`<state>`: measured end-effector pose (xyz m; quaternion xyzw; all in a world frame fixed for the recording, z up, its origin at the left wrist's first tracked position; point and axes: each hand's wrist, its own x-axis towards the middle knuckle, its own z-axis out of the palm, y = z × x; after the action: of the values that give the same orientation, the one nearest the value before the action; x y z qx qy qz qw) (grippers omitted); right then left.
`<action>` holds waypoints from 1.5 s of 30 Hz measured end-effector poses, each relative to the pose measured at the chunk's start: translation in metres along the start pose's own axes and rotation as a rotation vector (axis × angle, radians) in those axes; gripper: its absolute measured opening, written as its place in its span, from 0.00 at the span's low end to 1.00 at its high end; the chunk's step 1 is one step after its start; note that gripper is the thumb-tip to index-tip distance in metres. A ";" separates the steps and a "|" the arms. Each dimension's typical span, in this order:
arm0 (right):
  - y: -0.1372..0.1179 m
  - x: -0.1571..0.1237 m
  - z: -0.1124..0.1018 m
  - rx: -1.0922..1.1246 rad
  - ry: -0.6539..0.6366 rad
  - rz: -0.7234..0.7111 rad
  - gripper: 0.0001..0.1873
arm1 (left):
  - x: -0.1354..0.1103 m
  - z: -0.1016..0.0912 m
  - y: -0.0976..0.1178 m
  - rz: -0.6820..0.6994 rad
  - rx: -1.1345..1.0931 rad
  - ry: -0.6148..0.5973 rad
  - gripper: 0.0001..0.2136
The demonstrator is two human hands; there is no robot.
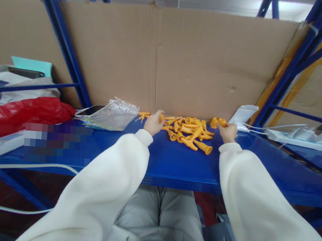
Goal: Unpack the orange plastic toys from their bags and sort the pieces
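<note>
A pile of several small orange plastic parts [189, 132] lies on the blue shelf [174, 162] against a cardboard back wall. My left hand [153, 123] is at the pile's left edge, its fingers curled around an orange part [162, 117]. At the pile's right edge my right hand [228, 132] has its fingers closed on another orange piece [219, 122]. Both arms wear white sleeves.
A clear plastic bag [114, 114] lies left of the pile, with a red bag [24, 113] and papers further left. A white packet [243, 114], white cables and a power strip [296, 138] sit to the right. Blue rack posts [64, 42] flank the cardboard wall [182, 59].
</note>
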<state>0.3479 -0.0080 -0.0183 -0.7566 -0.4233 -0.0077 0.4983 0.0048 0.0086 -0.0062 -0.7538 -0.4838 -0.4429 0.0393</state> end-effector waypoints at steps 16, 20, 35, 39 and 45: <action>0.002 -0.002 -0.004 -0.094 -0.040 0.281 0.22 | -0.002 -0.002 0.004 -0.004 0.026 -0.016 0.16; -0.004 -0.006 -0.005 -0.112 -0.068 0.230 0.13 | -0.001 -0.002 0.004 0.004 0.020 -0.019 0.16; -0.001 -0.007 0.005 -0.469 -0.409 0.157 0.29 | -0.002 -0.005 0.010 -0.036 0.021 -0.074 0.17; 0.001 -0.007 0.009 -0.506 -0.450 0.115 0.31 | -0.002 -0.003 0.009 -0.031 0.010 -0.076 0.17; 0.002 -0.001 0.011 -0.530 -0.485 0.106 0.32 | -0.002 0.003 0.005 -0.007 0.001 -0.065 0.18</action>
<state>0.3442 -0.0010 -0.0256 -0.8602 -0.4727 0.0883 0.1697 0.0104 0.0059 -0.0071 -0.7660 -0.4879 -0.4180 0.0223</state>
